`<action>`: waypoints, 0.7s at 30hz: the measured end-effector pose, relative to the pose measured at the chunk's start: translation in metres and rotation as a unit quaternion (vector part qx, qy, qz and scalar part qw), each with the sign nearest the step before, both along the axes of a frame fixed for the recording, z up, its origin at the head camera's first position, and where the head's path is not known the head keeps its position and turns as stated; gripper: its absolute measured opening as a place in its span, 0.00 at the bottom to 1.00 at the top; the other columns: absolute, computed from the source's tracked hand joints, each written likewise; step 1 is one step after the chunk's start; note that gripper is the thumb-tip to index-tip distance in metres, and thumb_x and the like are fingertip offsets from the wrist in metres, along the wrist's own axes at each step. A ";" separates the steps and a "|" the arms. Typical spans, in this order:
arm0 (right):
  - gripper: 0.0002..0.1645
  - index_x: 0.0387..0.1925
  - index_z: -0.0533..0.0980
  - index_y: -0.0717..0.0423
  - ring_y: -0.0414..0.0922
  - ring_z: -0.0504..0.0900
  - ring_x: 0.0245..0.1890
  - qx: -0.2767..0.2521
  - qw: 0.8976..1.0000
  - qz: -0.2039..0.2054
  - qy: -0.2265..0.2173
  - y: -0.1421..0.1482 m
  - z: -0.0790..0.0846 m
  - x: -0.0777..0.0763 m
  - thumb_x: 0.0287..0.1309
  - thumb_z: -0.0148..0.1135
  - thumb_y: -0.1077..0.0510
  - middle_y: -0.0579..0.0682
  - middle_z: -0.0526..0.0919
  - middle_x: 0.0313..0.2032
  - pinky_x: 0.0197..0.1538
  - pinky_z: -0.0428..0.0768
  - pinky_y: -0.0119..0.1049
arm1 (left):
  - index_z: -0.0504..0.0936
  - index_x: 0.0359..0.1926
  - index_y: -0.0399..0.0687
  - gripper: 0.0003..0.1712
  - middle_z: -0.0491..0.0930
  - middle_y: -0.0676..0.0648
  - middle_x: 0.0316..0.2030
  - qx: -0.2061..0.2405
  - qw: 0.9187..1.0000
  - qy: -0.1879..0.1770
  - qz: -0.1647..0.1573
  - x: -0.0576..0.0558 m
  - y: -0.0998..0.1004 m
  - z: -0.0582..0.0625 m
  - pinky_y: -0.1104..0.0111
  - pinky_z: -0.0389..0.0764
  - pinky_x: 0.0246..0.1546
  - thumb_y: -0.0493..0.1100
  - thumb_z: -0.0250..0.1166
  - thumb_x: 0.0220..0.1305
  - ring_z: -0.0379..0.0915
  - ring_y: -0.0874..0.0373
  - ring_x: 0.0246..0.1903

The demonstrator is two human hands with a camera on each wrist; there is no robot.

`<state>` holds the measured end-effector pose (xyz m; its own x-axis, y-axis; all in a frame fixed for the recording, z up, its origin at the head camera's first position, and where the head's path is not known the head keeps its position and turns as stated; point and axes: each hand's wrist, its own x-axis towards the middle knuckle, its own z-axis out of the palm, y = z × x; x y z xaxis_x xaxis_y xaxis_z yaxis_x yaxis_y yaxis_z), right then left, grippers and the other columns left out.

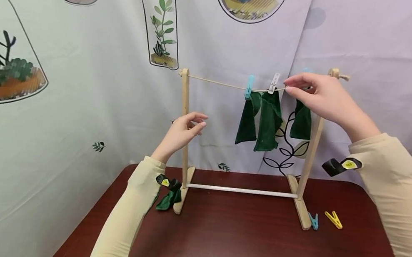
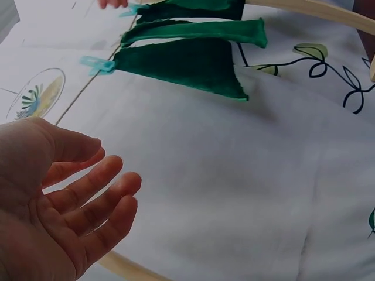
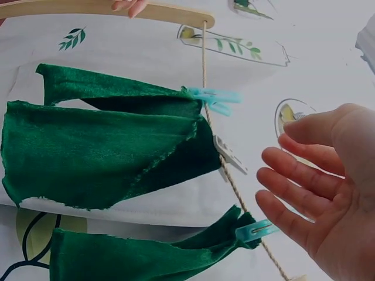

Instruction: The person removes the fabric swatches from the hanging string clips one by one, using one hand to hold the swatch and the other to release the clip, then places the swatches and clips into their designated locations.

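A thin rope (image 1: 216,82) spans a wooden rack, and dark green cloths hang from it. A blue clothespin (image 1: 249,87) and a white clothespin (image 1: 273,83) clip the middle cloth pieces (image 1: 269,124). Farther right, another green cloth (image 1: 301,122) hangs from a blue clothespin (image 3: 256,230). My right hand (image 1: 319,94) hovers by the rope between the white pin and that right cloth, partly hiding it; its fingers are loosely bent around nothing. My left hand (image 1: 183,133) is raised by the rack's left post (image 1: 185,95), fingers relaxed, holding nothing.
A blue clothespin (image 1: 314,221) and a yellow clothespin (image 1: 334,219) lie on the dark red table (image 1: 232,240) beside the rack's right foot (image 1: 298,205). Another green cloth (image 1: 169,200) lies by the left foot, partly behind the left forearm. A white rod (image 1: 241,190) joins the feet.
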<state>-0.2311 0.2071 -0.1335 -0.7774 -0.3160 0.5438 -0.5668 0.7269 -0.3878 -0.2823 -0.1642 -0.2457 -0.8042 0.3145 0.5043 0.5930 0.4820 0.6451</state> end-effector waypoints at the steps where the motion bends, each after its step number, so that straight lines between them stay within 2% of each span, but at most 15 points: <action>1: 0.25 0.62 0.78 0.52 0.49 0.77 0.52 -0.001 1.000 0.002 -0.002 -0.001 0.001 0.000 0.74 0.55 0.44 0.55 0.82 0.55 0.52 0.70 0.33 | 0.82 0.58 0.50 0.16 0.82 0.47 0.45 -0.002 1.000 0.000 0.001 -0.001 0.001 -0.001 0.61 0.79 0.34 0.46 0.61 0.74 0.81 0.55 0.36; 7: 0.26 0.64 0.76 0.56 0.54 0.77 0.58 0.004 1.000 0.019 -0.004 -0.010 0.009 -0.002 0.74 0.54 0.46 0.57 0.80 0.58 0.61 0.71 0.54 | 0.82 0.59 0.49 0.16 0.83 0.47 0.46 -0.010 1.000 0.009 -0.007 -0.006 0.014 -0.004 0.60 0.79 0.39 0.47 0.60 0.75 0.81 0.55 0.41; 12: 0.26 0.65 0.74 0.58 0.56 0.77 0.60 0.006 0.999 0.033 -0.007 -0.022 0.014 -0.008 0.75 0.54 0.48 0.59 0.80 0.59 0.62 0.72 0.55 | 0.81 0.58 0.48 0.16 0.83 0.47 0.47 -0.005 1.000 0.000 -0.017 -0.008 0.026 -0.003 0.58 0.80 0.43 0.47 0.60 0.75 0.82 0.51 0.45; 17: 0.28 0.67 0.72 0.60 0.59 0.75 0.62 0.015 0.999 0.043 -0.019 -0.031 0.016 -0.017 0.74 0.53 0.49 0.61 0.78 0.62 0.64 0.70 0.56 | 0.81 0.58 0.49 0.16 0.82 0.48 0.47 -0.010 1.000 -0.010 -0.015 -0.006 0.039 -0.004 0.58 0.81 0.45 0.46 0.61 0.74 0.82 0.54 0.46; 21: 0.29 0.68 0.71 0.60 0.60 0.76 0.62 0.023 0.999 0.040 -0.025 -0.036 0.016 -0.025 0.74 0.53 0.48 0.60 0.77 0.63 0.64 0.71 0.56 | 0.81 0.59 0.48 0.16 0.82 0.47 0.49 -0.017 1.000 0.001 -0.023 -0.007 0.050 -0.004 0.59 0.81 0.48 0.46 0.61 0.74 0.81 0.54 0.48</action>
